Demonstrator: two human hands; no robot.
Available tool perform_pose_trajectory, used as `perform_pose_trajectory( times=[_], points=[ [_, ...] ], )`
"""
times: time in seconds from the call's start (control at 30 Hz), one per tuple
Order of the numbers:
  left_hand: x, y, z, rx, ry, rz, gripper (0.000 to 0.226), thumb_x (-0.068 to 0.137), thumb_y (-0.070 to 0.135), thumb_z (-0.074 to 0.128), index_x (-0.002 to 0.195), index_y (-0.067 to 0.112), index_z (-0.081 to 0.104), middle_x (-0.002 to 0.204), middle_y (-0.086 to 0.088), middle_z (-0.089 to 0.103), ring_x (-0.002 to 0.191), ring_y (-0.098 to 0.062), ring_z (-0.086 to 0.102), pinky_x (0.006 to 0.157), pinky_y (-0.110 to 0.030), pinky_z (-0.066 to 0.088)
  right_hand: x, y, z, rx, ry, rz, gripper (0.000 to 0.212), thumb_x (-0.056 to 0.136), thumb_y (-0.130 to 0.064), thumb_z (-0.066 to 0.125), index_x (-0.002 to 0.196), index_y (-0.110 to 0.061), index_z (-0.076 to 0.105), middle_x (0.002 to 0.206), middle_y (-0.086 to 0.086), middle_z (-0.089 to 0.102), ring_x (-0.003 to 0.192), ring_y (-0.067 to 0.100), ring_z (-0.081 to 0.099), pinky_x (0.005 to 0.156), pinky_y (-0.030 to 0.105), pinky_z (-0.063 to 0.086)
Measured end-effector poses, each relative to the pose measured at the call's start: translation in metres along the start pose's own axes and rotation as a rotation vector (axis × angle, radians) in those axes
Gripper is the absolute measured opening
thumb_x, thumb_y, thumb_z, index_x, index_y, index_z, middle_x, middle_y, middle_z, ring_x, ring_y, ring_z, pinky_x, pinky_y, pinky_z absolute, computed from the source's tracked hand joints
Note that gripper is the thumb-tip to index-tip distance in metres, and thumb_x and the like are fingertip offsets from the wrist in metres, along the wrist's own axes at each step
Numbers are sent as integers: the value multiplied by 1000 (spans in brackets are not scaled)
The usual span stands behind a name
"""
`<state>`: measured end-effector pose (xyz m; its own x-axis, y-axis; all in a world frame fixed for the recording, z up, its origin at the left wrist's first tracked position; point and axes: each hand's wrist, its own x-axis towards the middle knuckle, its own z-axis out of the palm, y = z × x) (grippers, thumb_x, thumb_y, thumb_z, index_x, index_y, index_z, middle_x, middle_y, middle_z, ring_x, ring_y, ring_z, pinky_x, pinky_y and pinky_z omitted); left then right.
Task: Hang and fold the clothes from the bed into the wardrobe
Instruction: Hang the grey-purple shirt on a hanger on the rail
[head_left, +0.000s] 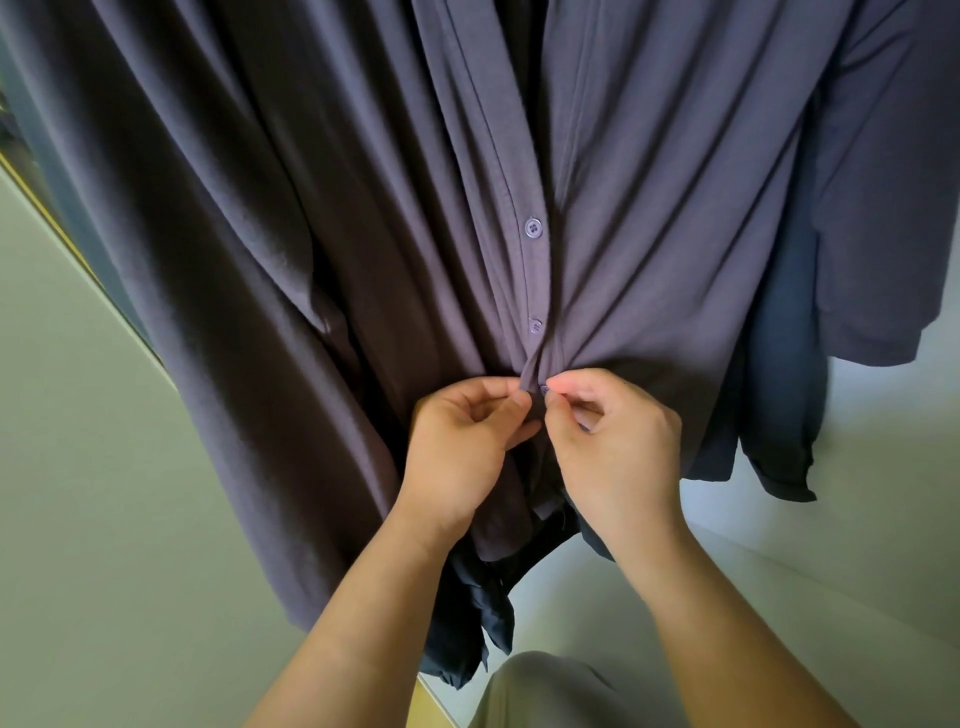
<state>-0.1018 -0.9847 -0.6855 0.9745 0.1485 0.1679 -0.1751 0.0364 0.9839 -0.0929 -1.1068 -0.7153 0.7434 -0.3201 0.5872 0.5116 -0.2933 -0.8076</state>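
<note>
Across nearly the whole head view hangs one large dusky-purple soft-knit button-front garment (322, 249), draped in long vertical folds from above the frame; what carries it is out of view. Its front placket (511, 171) runs down the centre. Buttons counted on the placket: three small round purple ones. Upper button (533, 227) fully visible, fastened. Middle button (535, 326) fully visible, fastened. Lowest button (544, 389) only partly visible, sitting right between the fingertips of both hands.

Hands counted: two, both bare, both raised to the placket at the same height and almost touching each other. Left hand (467, 441): thumb and forefinger pinched on the placket edge just left of the lowest button, remaining fingers curled in. Right hand (613, 447): thumb and forefinger pinched on the fabric at the lowest button, remaining fingers curled. Fabric gathers into radiating creases toward the pinch point.

Other garments: one purple short-sleeved piece (883, 208) hangs at the right; one darker navy garment (779, 405) hangs behind and below it, its hem visible. More dark navy cloth (467, 634) bunches beneath the purple garment's hem, between the forearms.

Pale panels (78, 415) flank the clothes at left and right.
</note>
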Motion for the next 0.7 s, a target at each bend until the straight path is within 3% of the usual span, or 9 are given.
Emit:
perform_pose_trajectory(
  times=[0.1, 0.2, 0.57, 0.7],
  points=[
    [-1, 0, 3, 14, 8, 15, 12, 96, -3, 62, 100, -1, 72, 95, -17, 77, 96, -28, 75, 93, -39, 59, 0, -1, -2, 161, -66, 166, 17, 86, -5, 73, 95, -18, 79, 86, -11, 77, 84, -2, 72, 79, 18, 57],
    [-2, 0, 5, 22, -1, 25, 13, 96, -3, 61, 97, 3, 73, 94, -16, 77, 95, -28, 75, 92, -37, 59, 0, 0, -4, 215, -103, 211, 16, 87, -7, 73, 95, -20, 78, 87, -11, 77, 86, -1, 72, 83, 20, 58],
    [-4, 4, 5, -17, 0, -22, 11, 95, -3, 62, 94, -5, 73, 88, -19, 75, 86, -25, 74, 86, -36, 61, -4, 3, 0, 96, -17, 88, 15, 84, -5, 73, 92, -17, 78, 86, -11, 76, 84, 2, 72, 79, 27, 60],
    [-1, 3, 4, -32, 25, -38, 18, 100, 5, 58, 95, -6, 71, 90, -29, 70, 88, -29, 71, 86, -40, 62, -2, 3, -1, 88, -47, 80, 15, 86, -7, 72, 91, -19, 77, 86, -13, 75, 85, 1, 72, 79, 28, 59]
  ],
)
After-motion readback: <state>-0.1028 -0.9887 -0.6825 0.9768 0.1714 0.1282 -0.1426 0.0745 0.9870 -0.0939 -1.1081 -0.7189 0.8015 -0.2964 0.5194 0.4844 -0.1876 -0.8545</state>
